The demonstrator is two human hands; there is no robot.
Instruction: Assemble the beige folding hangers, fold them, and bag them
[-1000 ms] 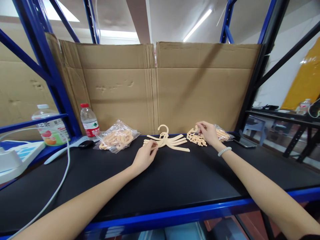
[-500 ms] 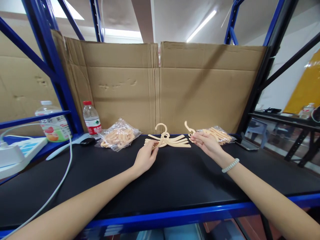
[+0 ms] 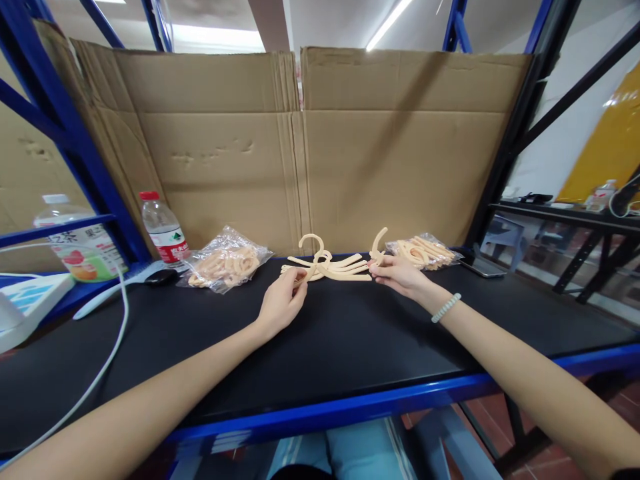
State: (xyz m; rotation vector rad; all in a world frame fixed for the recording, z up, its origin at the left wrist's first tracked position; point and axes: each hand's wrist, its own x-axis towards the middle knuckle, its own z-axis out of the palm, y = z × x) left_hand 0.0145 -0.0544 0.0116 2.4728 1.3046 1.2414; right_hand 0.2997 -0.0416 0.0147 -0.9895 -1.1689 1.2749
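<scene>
A cream plastic hanger assembly [image 3: 330, 265] with several fanned arms and a hook lies on the black shelf top [image 3: 320, 347]. My left hand [image 3: 281, 301] pinches its left end, fingers closed. My right hand [image 3: 397, 275] is closed on a single cream hook piece [image 3: 377, 245], held just right of the assembly's arms. A clear bag of cream arm pieces [image 3: 423, 252] lies behind my right hand. Another clear bag of cream ring pieces [image 3: 225, 265] lies to the left.
Cardboard sheets [image 3: 300, 147] wall the back. A small water bottle [image 3: 161, 230] and a larger drink bottle [image 3: 75, 243] stand at left by a blue upright, with a white cable [image 3: 107, 353] and a dark mouse-like object [image 3: 159, 277]. A phone [image 3: 481, 267] lies right.
My right hand left the right-hand bag with one hook piece and moved left to the assembly. My left hand stayed pinched on the assembly's left end. The view tilted slightly downward.
</scene>
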